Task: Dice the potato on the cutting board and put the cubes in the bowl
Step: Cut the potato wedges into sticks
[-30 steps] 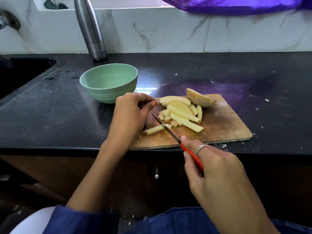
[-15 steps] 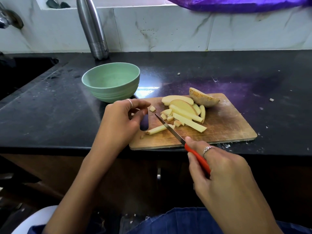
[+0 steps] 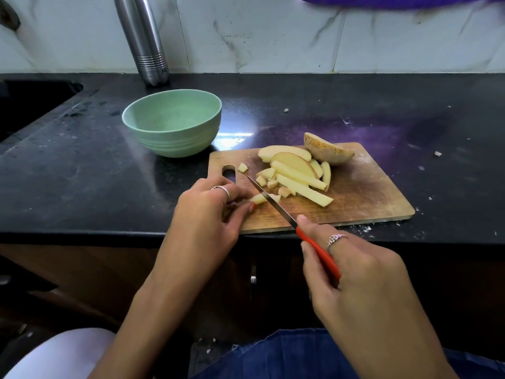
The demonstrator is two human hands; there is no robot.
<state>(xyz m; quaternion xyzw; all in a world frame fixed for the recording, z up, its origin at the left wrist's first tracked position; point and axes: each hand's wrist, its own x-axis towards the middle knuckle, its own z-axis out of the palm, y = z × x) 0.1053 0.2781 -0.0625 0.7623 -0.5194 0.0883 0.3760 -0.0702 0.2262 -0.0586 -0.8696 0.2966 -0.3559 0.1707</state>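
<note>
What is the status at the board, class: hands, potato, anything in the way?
Left hand pinching potato stick; right hand holding knife across it. Bowl empty. Nothing blocking.

1. Cutting board (image 3: pixel 363 198) on surface (image 3: pixel 82 181), near front edge.
2. Bowl (image 3: pixel 172 127) just behind board's left corner.
3. Potato strips (image 3: pixel 303 184) mid-board; potato half (image 3: pixel 328 153) behind them.
4. Bottle (image 3: pixel 147 45) behind bowl, against wall.

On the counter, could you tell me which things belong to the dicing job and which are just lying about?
In use: cutting board, potato strip held by left hand, knife in right hand, cut potato pieces, green bowl.
Lying about: steel bottle, purple cloth.
</note>
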